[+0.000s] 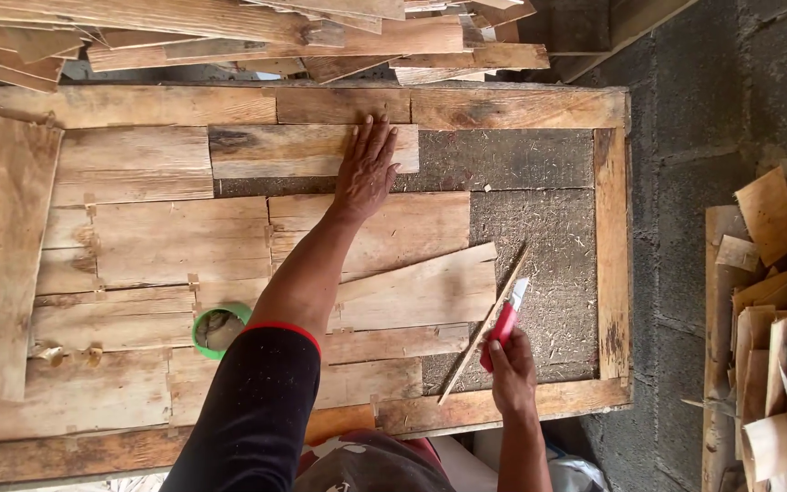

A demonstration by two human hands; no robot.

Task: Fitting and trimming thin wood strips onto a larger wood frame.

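**Veneer patching on the framed board**

We see a wooden-framed board (612,237) lying flat, its rough dark panel largely covered with thin veneer sheets laid edge to edge. Only the part toward the right edge, and a narrow gap beside the far piece, remains bare.

Our left hand (366,169) reaches across to the far side of the board and lies flat, palm down, on a short veneer strip (275,150) just inside the far rail. The fingers are spread and straight, not gripping; the pressure seems meant to keep the thin piece flush and in line with its neighbours, since such a sheet would otherwise curl or slide.

Our right hand (512,364) hovers near the board's near right corner, fingers closed around a red utility knife (505,323) whose pale blade end points away from us. Beside it, a slim wooden stick (485,323) lies slanted across the edge of a larger loose veneer sheet (421,292) and onto the bare panel; whether the hand also touches the stick we cannot tell. It looks placed as a straightedge for the knife.

A green tape roll (220,330) sits on the covered part near the near edge, partly behind our left arm, within easy reach. Small pale tabs at several seams look like tape holding the sheets together.

More veneer offcuts are piled beyond the far edge (257,36), and a stack of curled scraps (776,319) stands off to the right on the grey floor.
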